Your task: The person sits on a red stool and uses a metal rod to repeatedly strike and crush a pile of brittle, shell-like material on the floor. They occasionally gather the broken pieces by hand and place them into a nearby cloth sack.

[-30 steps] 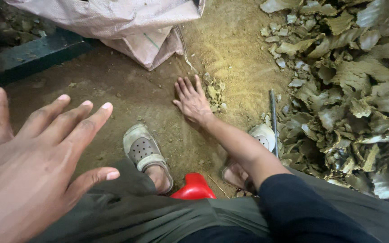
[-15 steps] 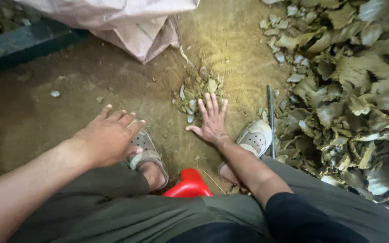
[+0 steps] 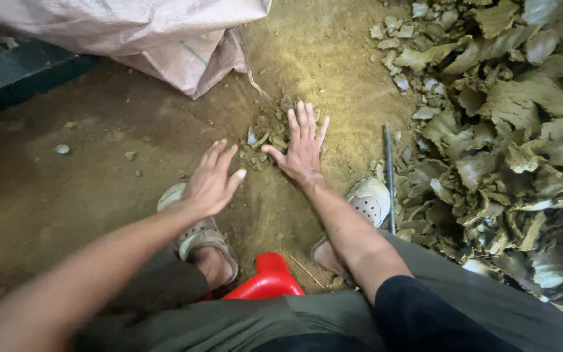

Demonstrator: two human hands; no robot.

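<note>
My right hand lies flat on the sandy ground with its fingers spread, touching a small heap of dried leaf scraps just left of it. My left hand hovers open, fingers apart, a little left of that heap and above my left shoe. Neither hand holds anything. My right shoe rests on the ground beside my right forearm.
A big pile of dried brownish leaves fills the right side. A thin dark rod lies along its edge. A pale woven sack sits at the top left. A red stool shows between my legs.
My left hand has come down from close to the camera and moved right toward the scrap heap. My right hand has swept the scraps together and stays flat on the ground.
</note>
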